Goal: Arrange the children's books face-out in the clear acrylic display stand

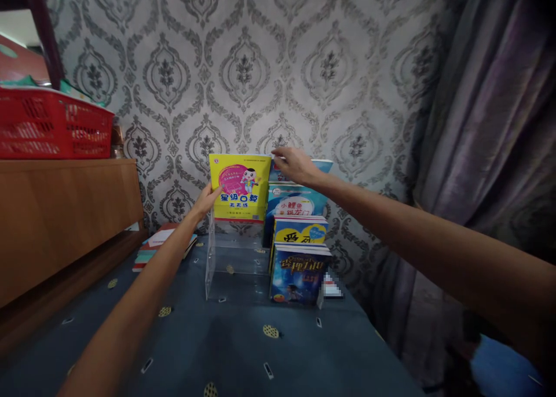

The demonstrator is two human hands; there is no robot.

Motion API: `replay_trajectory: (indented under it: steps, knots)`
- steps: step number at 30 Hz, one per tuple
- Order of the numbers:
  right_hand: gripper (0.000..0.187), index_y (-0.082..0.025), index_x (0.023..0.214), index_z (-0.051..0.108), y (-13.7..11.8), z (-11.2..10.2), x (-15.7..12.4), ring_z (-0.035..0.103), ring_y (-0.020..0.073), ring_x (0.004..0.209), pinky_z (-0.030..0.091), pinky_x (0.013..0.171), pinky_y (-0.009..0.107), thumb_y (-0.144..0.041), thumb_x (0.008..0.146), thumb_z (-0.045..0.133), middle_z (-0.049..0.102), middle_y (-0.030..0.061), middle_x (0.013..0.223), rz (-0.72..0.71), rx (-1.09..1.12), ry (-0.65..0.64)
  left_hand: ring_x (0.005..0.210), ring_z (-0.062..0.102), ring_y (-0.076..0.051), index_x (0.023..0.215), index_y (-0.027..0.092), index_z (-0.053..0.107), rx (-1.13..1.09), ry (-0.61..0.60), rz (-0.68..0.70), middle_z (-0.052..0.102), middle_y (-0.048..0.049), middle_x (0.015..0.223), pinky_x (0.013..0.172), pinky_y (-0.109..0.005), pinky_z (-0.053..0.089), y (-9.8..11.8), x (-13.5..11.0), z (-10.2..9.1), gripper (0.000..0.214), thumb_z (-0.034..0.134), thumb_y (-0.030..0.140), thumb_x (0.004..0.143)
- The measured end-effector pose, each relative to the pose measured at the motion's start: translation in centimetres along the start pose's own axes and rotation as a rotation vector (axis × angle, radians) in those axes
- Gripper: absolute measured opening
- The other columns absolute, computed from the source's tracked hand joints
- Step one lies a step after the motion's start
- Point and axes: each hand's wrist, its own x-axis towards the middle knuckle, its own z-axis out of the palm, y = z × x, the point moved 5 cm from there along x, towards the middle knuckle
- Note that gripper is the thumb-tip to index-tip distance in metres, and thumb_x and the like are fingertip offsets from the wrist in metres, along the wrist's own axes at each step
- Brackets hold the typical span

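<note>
The yellow book [238, 210] stands nearly upright at the back of the clear stand [209, 272], on its left side, cover toward the wearer. The left hand [205, 201] grasps its left edge, thumb across the cover. The right hand [297, 164] is bent over at the top right corner, fingertips at the edge (whether they pinch it or merely steady it, I cannot tell). The book's lower edge is above the stand's bare front tiers, and I cannot tell whether anything supports it from below.

On the right side, 4 tiers hold books: the rear blue book [322, 165], the teal book [295, 195], the yellow-and-blue book [299, 232] and, in front, the dark blue book [299, 276].

The likeliest trouble is a slip: a thin book gripped mainly at its margins could sag or slide down the tiers if the left thumb loosened before the base was supported. The right wrist, close above the teal book, could knock the books there if it dropped. With the weight gathered on its right side, the light-looking stand might also skid on the patterned cloth [234, 350] if pushed.
</note>
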Motion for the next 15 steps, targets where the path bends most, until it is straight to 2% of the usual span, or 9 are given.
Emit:
replay_trajectory:
  steps: [6,10,15]
  knots:
    - [0.045,-0.011,0.133,0.062,0.0,0.5,-0.2,0.063,0.0305,0.121,0.047,0.104,0.043,-0.024,0.095,0.044,0.069,0.0162,0.13,-0.073,0.042,0.035,0.095,0.073,-0.026,0.106,0.017,0.06,-0.017,0.017,0.007,0.077,-0.0055,0.095,0.085,-0.037,0.059,-0.1,0.2,0.1,0.047,0.08,0.043,0.072]
    - [0.047,-0.009,0.137,0.057,-0.2,0.5,-0.2,0.058,0.0325,0.125,0.045,0.106,0.045,-0.025,0.093,0.046,0.064,0.0192,0.136,-0.104,0.05,0.075,0.096,0.072,-0.025,0.103,0.018,0.059,-0.013,0.045,0.006,0.076,-0.0055,0.095,0.085,-0.036,0.058,0.0,0.1,0.1,0.042,0.078,0.042,0.075]
    - [0.041,-0.012,0.13,0.058,-1.8,-0.5,-2.3,0.056,0.0327,0.122,0.043,0.103,0.048,-0.021,0.093,0.043,0.064,0.0189,0.13,-0.133,0.105,0.176,0.092,0.072,-0.023,0.103,0.018,0.057,0.021,0.064,-0.028,0.075,-0.0051,0.094,0.081,-0.034,0.058,0.2,-0.3,-0.2,0.038,0.073,0.045,0.082]
